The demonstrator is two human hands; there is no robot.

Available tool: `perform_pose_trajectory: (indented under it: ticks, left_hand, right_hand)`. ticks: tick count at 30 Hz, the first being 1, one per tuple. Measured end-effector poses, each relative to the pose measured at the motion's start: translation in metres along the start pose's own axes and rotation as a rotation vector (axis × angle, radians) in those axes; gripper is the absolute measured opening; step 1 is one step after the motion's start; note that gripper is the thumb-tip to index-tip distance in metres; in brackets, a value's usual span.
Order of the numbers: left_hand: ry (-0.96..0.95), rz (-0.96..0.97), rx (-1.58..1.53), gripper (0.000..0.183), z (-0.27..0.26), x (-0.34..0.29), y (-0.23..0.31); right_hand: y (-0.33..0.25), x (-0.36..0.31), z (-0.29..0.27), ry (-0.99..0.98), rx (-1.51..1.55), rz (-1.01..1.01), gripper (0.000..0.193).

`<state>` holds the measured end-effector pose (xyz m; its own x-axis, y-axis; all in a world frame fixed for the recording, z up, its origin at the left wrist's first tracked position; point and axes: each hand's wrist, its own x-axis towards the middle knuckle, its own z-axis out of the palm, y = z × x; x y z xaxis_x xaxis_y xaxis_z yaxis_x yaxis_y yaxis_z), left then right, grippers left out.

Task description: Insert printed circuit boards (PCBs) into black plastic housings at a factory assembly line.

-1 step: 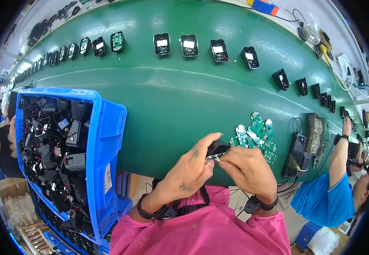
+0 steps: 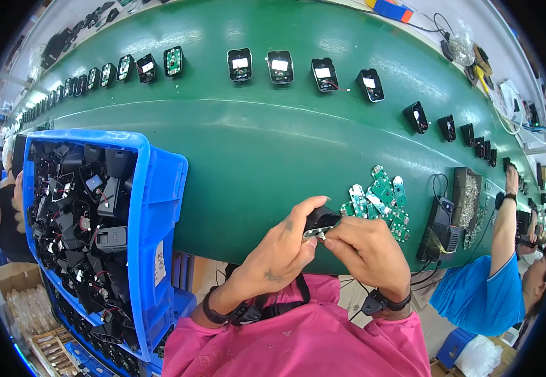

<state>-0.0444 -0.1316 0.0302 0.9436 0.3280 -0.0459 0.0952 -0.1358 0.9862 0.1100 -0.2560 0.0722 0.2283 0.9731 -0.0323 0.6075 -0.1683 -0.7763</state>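
Observation:
Just past the near edge of the green table, my left hand (image 2: 277, 249) grips a small black plastic housing (image 2: 321, 218), thumb below and forefinger along its far side. My right hand (image 2: 371, 249) is closed in a pinch at the housing's near right edge. A small pale piece shows by those fingertips; its kind is too small to tell. A loose pile of green circuit boards (image 2: 381, 193) lies just beyond my right hand. What sits inside the housing is mostly hidden by my fingers.
At left stands a blue crate (image 2: 167, 182) heaped with black housings and wires. A row of housings (image 2: 280, 68) curves along the table's far side. A black power device (image 2: 437, 234) and a tray of small metal parts (image 2: 468, 198) are at right, near a co-worker's arm (image 2: 504, 232).
My hands keep the same hold, with the black housing tilted very slightly. At the right, the co-worker's hand has shifted a little.

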Motion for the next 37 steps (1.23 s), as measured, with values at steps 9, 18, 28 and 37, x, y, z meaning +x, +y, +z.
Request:
perform_pose_trajectory:
  ticks: [9,18,28,37]
  left_hand:
    - [0.043,0.091,0.145,0.057,0.003,0.004,0.004]
    - [0.072,-0.058,0.342,0.058,0.018,0.003,-0.001]
    - [0.170,0.060,0.318,0.060,0.009,0.005,-0.015]
    - [0.177,0.132,0.354,0.066,-0.004,0.006,0.001]
  right_hand:
    - [0.004,0.002,-0.003,-0.082,0.027,0.017,0.007]
    - [0.005,0.000,0.022,0.069,-0.100,0.097,0.006]
    - [0.019,0.016,0.018,0.033,0.177,0.125,0.010]
    - [0.013,0.013,0.017,0.093,0.411,0.177,0.007]
